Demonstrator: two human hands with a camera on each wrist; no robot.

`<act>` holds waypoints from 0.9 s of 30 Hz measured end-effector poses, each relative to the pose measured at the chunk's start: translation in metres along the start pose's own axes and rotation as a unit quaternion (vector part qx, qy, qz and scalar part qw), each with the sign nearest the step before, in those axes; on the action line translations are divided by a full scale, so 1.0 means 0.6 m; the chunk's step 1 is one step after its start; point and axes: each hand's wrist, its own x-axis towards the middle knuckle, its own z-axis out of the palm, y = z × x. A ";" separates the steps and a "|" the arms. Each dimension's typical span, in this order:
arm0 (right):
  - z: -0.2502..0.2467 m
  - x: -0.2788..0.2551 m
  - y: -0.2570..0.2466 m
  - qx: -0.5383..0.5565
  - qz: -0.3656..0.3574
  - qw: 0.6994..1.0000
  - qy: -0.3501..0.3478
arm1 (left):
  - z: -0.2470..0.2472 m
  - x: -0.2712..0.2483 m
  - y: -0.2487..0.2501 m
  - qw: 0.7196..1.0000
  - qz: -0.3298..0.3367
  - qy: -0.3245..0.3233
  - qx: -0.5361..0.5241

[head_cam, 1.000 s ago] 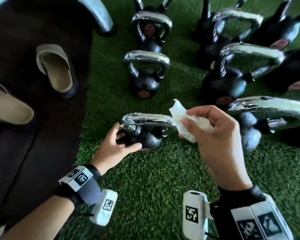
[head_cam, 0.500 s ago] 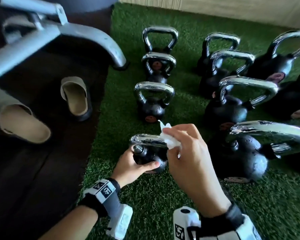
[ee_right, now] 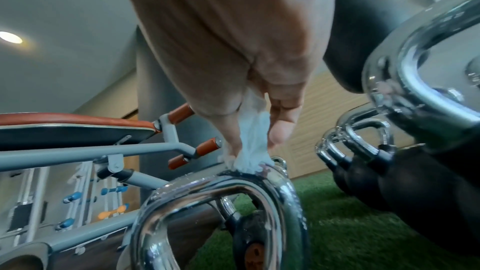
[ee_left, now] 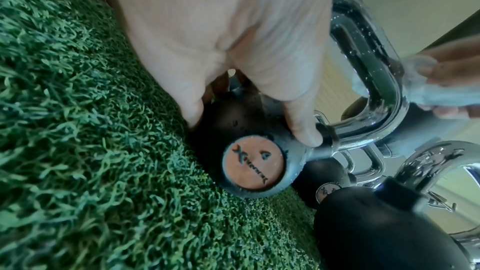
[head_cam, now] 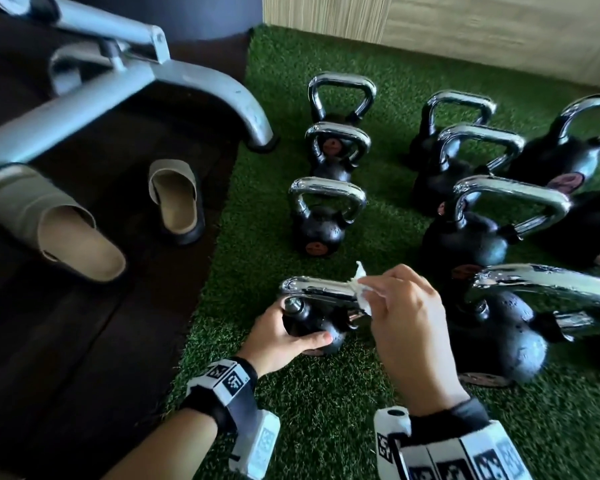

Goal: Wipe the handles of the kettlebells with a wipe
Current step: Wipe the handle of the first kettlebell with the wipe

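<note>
A small black kettlebell [head_cam: 317, 323] with a chrome handle [head_cam: 317, 289] stands nearest me on the green turf. My left hand [head_cam: 281, 336] grips its round body [ee_left: 241, 118], thumb on the near side. My right hand [head_cam: 407, 318] pinches a crumpled white wipe [head_cam: 362, 292] and presses it on the right end of that handle. In the right wrist view the wipe [ee_right: 253, 151] sits on top of the chrome handle [ee_right: 233, 190] between thumb and fingers. The handle [ee_left: 374, 73] carries water droplets in the left wrist view.
Three more small kettlebells [head_cam: 321, 220] line up behind it, and several larger ones [head_cam: 499, 327] crowd the right side. A grey bench frame [head_cam: 201, 81] and two beige slippers [head_cam: 175, 199] lie on the dark floor at left. A wooden wall [head_cam: 465, 26] closes the back.
The head view has pulled back and up, showing more kettlebells and the bench. My right hand has worked the wipe along the right end of the handle and bunched it smaller. The left hand keeps its hold.
</note>
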 end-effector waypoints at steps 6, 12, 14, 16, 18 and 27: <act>0.030 -0.032 -0.006 0.031 -0.003 0.997 0.066 | 0.001 -0.001 0.000 1.000 0.012 0.004 -0.004; 0.041 -0.041 0.034 0.145 0.191 0.965 0.104 | 0.003 0.001 -0.009 1.000 0.001 0.012 -0.002; 0.043 -0.043 0.030 0.138 0.178 0.968 0.113 | 0.003 0.001 -0.010 1.000 -0.003 0.012 0.003; 0.047 -0.048 0.031 0.142 0.160 0.968 0.129 | 0.003 0.000 -0.009 1.000 -0.001 0.010 0.014; 0.054 -0.051 0.041 0.183 0.196 0.955 0.131 | 0.003 -0.002 -0.004 1.000 0.003 0.008 0.012; 0.081 -0.065 0.063 0.498 0.370 0.782 0.060 | -0.002 -0.002 0.007 1.000 -0.005 -0.006 0.001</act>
